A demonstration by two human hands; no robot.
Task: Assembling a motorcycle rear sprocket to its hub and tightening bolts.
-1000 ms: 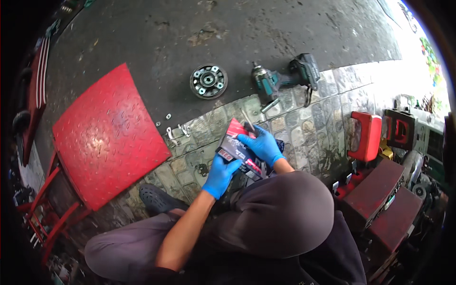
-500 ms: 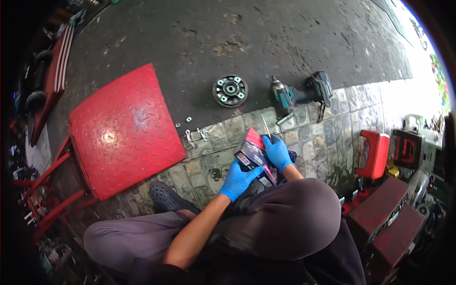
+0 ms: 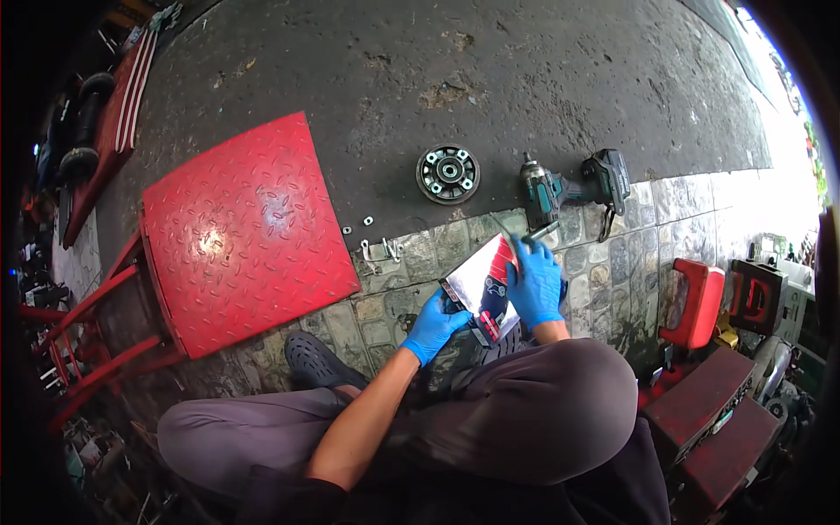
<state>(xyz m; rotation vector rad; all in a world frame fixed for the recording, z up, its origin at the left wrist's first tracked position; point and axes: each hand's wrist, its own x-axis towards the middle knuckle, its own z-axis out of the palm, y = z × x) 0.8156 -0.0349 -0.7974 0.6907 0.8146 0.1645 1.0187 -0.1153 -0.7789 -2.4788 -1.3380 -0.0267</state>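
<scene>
My left hand (image 3: pixel 435 327), in a blue glove, grips the lower left edge of a printed cardboard box (image 3: pixel 487 289), its thumb across the front. The box is flat, white and dark blue with red stripes, and tilted over my lap. My right hand (image 3: pixel 535 284), also gloved in blue, lies along the box's right side with its fingers closed around a slim rod-like tool. Only a thin blurred shaft (image 3: pixel 507 226) shows beyond the fingers; its exact kind cannot be made out.
Ahead lie a round metal wheel hub (image 3: pixel 448 173), a teal-black cordless impact wrench (image 3: pixel 569 185) and small metal hardware (image 3: pixel 381 252). A red checkered-plate ramp (image 3: pixel 254 236) stands left. To the right are a red stool (image 3: pixel 694 302) and a dark red toolbox (image 3: pixel 700 398).
The box has turned so that more of its white printed face shows. My right hand has shifted up and over its right side, and the view has moved slightly.
</scene>
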